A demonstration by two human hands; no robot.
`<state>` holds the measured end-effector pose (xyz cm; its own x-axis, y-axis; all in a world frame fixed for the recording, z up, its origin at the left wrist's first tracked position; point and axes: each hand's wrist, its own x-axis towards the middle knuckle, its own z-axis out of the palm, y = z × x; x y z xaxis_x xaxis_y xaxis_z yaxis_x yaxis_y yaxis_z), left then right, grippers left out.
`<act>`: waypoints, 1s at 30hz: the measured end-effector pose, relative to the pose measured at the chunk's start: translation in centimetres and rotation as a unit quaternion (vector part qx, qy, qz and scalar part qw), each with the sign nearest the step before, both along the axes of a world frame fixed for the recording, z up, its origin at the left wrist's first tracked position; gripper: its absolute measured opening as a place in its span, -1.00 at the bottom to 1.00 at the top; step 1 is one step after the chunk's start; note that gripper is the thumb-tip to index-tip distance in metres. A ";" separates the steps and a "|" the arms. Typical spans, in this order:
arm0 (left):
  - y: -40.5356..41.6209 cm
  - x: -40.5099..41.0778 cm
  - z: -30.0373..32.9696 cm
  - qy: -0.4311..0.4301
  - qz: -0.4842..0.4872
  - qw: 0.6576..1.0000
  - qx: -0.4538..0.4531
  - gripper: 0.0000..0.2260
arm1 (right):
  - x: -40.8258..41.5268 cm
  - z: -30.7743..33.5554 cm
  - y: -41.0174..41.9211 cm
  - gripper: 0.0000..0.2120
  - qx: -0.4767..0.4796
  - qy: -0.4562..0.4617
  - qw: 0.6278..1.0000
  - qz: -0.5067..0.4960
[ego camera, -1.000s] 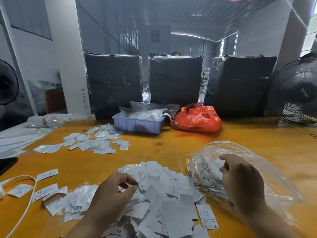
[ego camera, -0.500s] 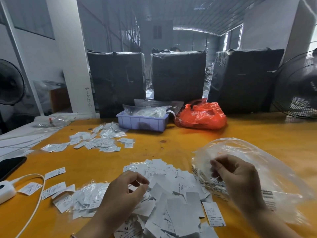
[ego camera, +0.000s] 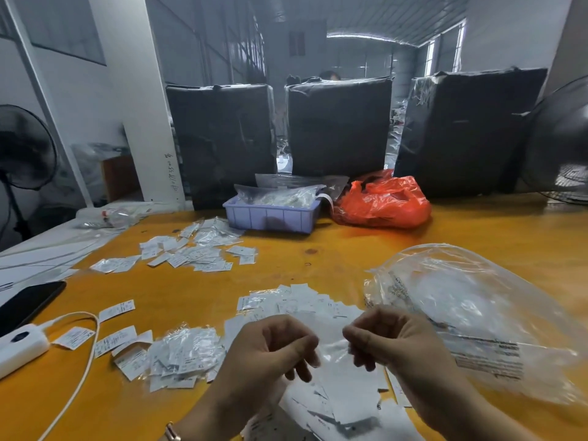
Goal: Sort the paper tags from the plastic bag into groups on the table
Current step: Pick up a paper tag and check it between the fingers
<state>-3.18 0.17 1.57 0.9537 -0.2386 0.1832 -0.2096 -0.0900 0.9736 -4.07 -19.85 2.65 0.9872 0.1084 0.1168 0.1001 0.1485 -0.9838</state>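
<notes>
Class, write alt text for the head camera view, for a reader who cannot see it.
Two hands, left and right, pinch a small clear packet between them above a pile of white paper tags on an orange table. A big clear plastic bag lies to the right.

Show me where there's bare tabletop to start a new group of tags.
Bare orange table lies between the far tag group, the near tag pile and the clear plastic bag, and behind the bag toward the orange bag. The near left is crowded: phone, white cable, loose tags.
</notes>
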 end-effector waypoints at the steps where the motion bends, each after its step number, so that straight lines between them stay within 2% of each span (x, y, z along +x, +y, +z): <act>1: 0.1 0.1 -0.1 0.000 0.009 1.000 -0.005 -0.91 | 0.2 0.1 -0.4 -0.83 0.001 -0.004 1.000 -0.013; 3: 0.4 0.3 -0.2 0.002 0.037 0.999 -0.015 -0.92 | 0.8 0.1 -1.6 -0.88 -0.023 -0.038 0.997 -0.068; 4: 0.6 0.4 -0.1 0.002 0.050 0.999 -0.018 -0.92 | 1.2 0.0 -2.4 -0.91 -0.072 -0.078 0.987 -0.121; 5: 0.9 0.5 -0.1 0.001 0.058 0.998 -0.021 -0.90 | 1.6 -0.1 -3.5 -0.94 -0.154 -0.140 0.959 -0.194; 7: 1.4 0.6 0.1 -0.008 0.067 0.997 -0.022 -0.85 | 2.6 -0.3 -5.6 -0.91 -0.344 -0.264 0.837 -0.333; 8: 1.5 0.7 0.1 -0.013 0.069 0.997 -0.018 -0.84 | 3.0 -0.4 -6.5 -0.89 -0.405 -0.295 0.782 -0.371; 10: 1.6 0.7 0.1 -0.018 0.069 0.997 -0.010 -0.84 | 3.4 -0.6 -7.8 -0.86 -0.482 -0.291 0.722 -0.401; 12: 1.6 0.8 -0.2 -0.017 0.066 0.998 -0.004 -0.84 | 3.8 -0.9 -8.1 -0.85 -0.530 -0.262 0.695 -0.410; 16: 1.4 0.7 -0.6 -0.010 0.055 0.998 0.017 -0.82 | 4.1 -1.2 -8.0 -0.81 -0.624 -0.162 0.668 -0.373; 19: 1.3 0.8 -0.7 -0.008 0.056 0.998 0.019 -0.83 | 4.1 -1.3 -7.9 -0.79 -0.694 -0.084 0.634 -0.330; 23: 1.1 0.9 -0.8 -0.007 0.055 0.998 0.032 -0.91 | 3.8 -0.8 -7.4 -0.77 -0.705 -0.050 0.624 -0.334; 25: 0.9 0.8 -0.8 -0.010 0.063 0.998 0.029 -0.93 | 3.5 -0.5 -7.1 -0.75 -0.691 -0.074 0.626 -0.353; 26: 0.8 0.7 -0.6 -0.008 0.071 0.997 0.024 -0.92 | 3.3 -0.3 -6.8 -0.75 -0.667 -0.108 0.639 -0.368; 29: 1.0 0.8 -0.6 0.000 0.072 0.997 0.004 -0.90 | 2.2 0.1 -4.9 -0.76 -0.598 -0.273 0.662 -0.361; 30: 1.1 0.7 -0.5 0.007 0.069 0.998 -0.004 -0.91 | 1.9 -0.1 -4.1 -0.78 -0.570 -0.316 0.690 -0.315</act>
<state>-2.44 1.22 1.06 0.9799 -0.1037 0.1703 -0.1814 -0.1084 0.9774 -2.19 -23.93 2.59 0.6708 0.0590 0.7393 0.2544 -0.9547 -0.1546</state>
